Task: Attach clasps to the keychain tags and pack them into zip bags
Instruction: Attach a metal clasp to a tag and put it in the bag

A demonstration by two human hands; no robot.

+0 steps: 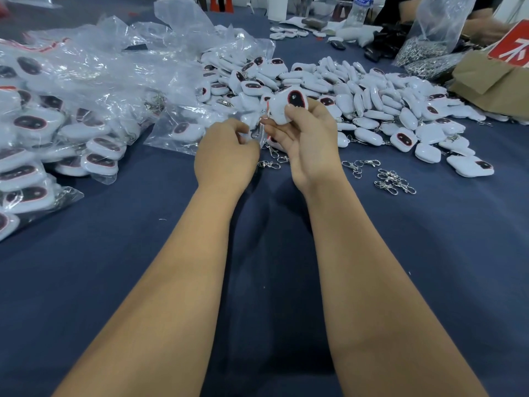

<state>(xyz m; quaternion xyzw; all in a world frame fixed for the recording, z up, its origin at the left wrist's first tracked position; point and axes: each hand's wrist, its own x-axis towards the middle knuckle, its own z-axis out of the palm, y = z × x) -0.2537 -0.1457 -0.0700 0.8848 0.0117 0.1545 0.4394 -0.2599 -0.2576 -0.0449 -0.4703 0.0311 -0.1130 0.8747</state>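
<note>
My right hand [307, 138] grips a white keychain tag [286, 106] with a dark oval face ringed in red, held above the blue cloth. My left hand [226, 151] pinches a small metal clasp [256, 130] at the tag's left edge, together with the edge of a clear zip bag [171, 133]. A big heap of loose white tags [372, 93] lies just beyond my hands. Loose silver clasps [393, 180] are scattered on the cloth to the right, and a few more clasps [270, 163] lie under my hands.
Clear bags filled with tags [43, 133] pile up on the left. A bag of metal clasps [426, 50], a brown carton [492, 78] with a red sign, a water bottle [360, 7] and another person's arm [483, 27] sit at the far right.
</note>
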